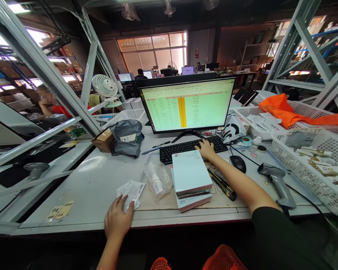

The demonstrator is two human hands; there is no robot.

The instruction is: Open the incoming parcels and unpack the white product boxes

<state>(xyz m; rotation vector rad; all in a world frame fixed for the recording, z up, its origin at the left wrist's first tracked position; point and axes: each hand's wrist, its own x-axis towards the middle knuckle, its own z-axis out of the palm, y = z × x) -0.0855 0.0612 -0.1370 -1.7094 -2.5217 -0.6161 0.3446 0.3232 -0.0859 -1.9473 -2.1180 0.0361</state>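
Note:
My right hand (206, 149) lies with spread fingers on the black keyboard (173, 153), below a monitor (160, 108) that shows a spreadsheet with one orange column. At the table's front edge my left hand (118, 215) rests flat, fingers apart, its fingertips touching some white labelled packets (133, 191). Right of these packets is a bubble-wrapped white bottle (158, 183). Two pale blue boxes (190, 170) are stacked between my arms, partly covering the keyboard. A yellow and black utility knife (222, 184) lies under my right forearm. Beyond the forearm is a black mouse (238, 164).
A barcode scanner (278, 182) and a white basket of small goods (301, 165) stand at the right. A grey plastic bag (126, 138) leans by a cardboard box (103, 140) at the left. Metal frame bars (45, 71) rise on both sides. Another person (49, 99) sits at far left.

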